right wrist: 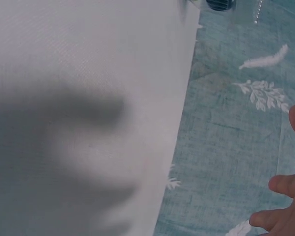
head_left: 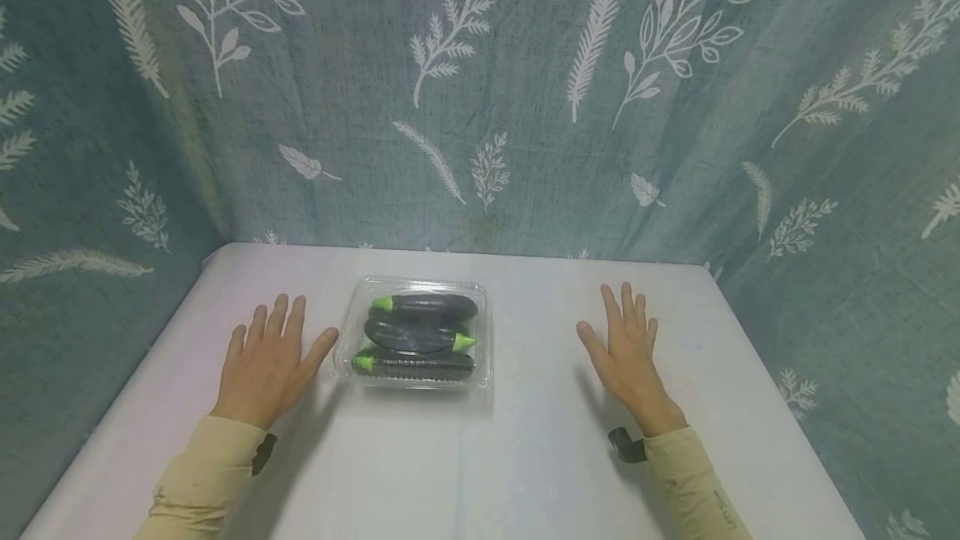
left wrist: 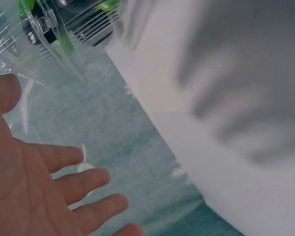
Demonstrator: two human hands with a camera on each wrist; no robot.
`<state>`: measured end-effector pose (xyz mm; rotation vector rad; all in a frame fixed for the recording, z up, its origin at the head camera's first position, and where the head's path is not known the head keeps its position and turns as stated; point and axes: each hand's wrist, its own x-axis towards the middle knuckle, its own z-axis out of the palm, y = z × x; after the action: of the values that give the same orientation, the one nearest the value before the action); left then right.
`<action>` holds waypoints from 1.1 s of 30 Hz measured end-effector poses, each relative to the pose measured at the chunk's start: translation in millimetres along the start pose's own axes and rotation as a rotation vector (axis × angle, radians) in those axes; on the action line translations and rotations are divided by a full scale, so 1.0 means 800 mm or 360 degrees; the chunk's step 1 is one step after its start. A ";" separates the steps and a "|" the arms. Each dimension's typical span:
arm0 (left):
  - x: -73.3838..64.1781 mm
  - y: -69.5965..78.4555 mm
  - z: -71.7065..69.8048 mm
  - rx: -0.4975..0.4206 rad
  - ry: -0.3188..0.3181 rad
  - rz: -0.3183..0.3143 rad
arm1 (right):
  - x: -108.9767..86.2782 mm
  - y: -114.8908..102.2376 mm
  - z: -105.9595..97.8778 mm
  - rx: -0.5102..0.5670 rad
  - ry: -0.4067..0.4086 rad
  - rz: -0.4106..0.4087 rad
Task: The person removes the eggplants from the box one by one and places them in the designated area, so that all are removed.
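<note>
A clear plastic clamshell box (head_left: 420, 286) sits on the white table, left of its middle. Several dark eggplants (head_left: 412, 334) with green stem ends lie inside it. To the left of the box, my left hand (head_left: 266, 365) is spread palm down with the thumb pointing toward the box's side; whether the thumb touches it cannot be told. My right hand (head_left: 626, 357) hovers over the right part of the table, fingers straight, holding nothing. In the left wrist view the box (left wrist: 64, 49) appears beyond the thumb, and its lid edge shows.
The white table (head_left: 525, 457) ends at a blue-green leaf-patterned curtain (head_left: 525, 173), which also hangs along both sides. Each wrist carries a small black camera; the right one (head_left: 626, 446) shows below the sleeve. Hand shadows fall on the tabletop.
</note>
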<state>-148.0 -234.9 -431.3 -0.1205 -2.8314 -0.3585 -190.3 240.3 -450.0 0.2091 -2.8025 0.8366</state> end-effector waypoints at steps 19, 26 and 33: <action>-0.003 -0.007 -0.004 -0.0269 0.0078 0.0065 | 0.001 -0.011 0.004 0.0066 0.0001 -0.0004; -0.005 0.002 -0.001 -0.0530 -0.0229 0.0048 | -0.002 -0.019 0.009 0.0150 0.0024 -0.0030; -0.011 0.008 0.011 -0.0582 -0.0371 0.0075 | -0.003 -0.035 0.018 0.0309 -0.0006 -0.0084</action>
<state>-140.9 -227.0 -440.9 -0.3217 -2.9484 -0.9029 -185.1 209.1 -447.8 0.3138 -2.7049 1.0962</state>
